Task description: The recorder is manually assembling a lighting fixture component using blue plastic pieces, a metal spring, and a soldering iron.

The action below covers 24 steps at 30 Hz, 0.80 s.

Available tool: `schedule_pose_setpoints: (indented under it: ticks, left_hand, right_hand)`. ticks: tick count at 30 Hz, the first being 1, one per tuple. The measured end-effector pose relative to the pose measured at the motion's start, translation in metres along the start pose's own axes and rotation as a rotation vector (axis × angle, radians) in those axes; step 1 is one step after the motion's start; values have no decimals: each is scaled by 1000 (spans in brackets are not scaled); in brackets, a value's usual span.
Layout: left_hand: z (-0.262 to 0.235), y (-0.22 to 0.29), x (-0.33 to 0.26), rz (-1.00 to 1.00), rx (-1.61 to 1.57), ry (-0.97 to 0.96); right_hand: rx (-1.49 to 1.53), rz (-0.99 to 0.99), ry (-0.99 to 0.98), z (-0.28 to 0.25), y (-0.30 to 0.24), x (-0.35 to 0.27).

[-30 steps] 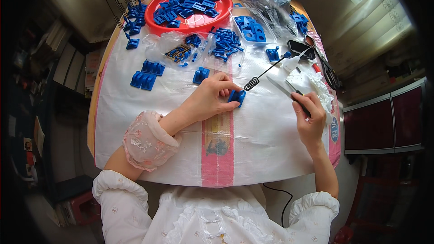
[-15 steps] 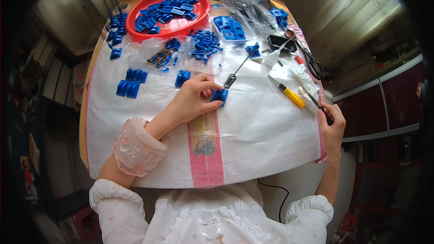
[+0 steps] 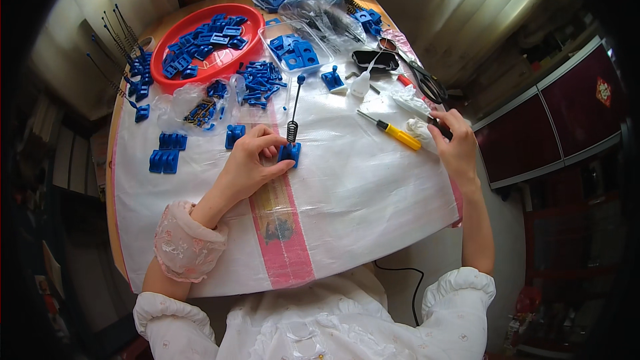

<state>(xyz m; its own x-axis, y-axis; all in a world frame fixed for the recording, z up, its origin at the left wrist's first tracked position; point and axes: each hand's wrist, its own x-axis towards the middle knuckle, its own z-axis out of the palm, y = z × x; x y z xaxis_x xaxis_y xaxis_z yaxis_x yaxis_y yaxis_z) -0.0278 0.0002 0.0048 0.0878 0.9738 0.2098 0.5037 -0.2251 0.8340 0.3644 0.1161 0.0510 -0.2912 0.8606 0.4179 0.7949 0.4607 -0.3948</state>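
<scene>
Left hand (image 3: 248, 162): thumb and index narrow, pinching a blue base (image 3: 289, 153) that sits on the cover (image 3: 363, 210); a black spring (image 3: 292, 131) with its rod (image 3: 297, 101) stands up from the base just beyond those fingertips, blue knob (image 3: 301, 79) on top. Right hand (image 3: 457, 147): fingers bent round the dark handle of a knife (image 3: 421, 111), blade pointing away and leftward; how firm the grip is, can't tell. Screwdriver (image 3: 403, 136), yellow handle, lies just left of the right fingers, tissue (image 3: 417, 127) between. Beyond the right fingers: scissors (image 3: 428, 81), black case (image 3: 377, 60), white bottle (image 3: 361, 85). A lone blue part (image 3: 235, 136) is just beyond the left knuckles, two blue blocks (image 3: 164, 161) further left of them. Farther past the left fingers: blue pegs (image 3: 261, 82), clear box (image 3: 325, 55) of blue plates (image 3: 293, 51), red tray (image 3: 252, 43) piled with blue pieces (image 3: 200, 45). More rods (image 3: 120, 39) on blue bases stand far left of the left fingers.
</scene>
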Motion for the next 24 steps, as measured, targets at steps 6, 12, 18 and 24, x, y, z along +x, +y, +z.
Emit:
schedule_pose_setpoints:
  ticks: [6,12,18,24]
  left_hand:
    - [2,0,2,-7,-1,-3]
    - [1,1,0,6,-9,7]
    - [1,1,0,2,-7,3]
    - [2,2,1,4,-18,16]
  right_hand:
    - [-31,-99,-144,19,23,32]
    - [-53,-117,-122,27,21,33]
    - [47,-62,58,2,39,41]
    - [-52,112,161,-9,72,29]
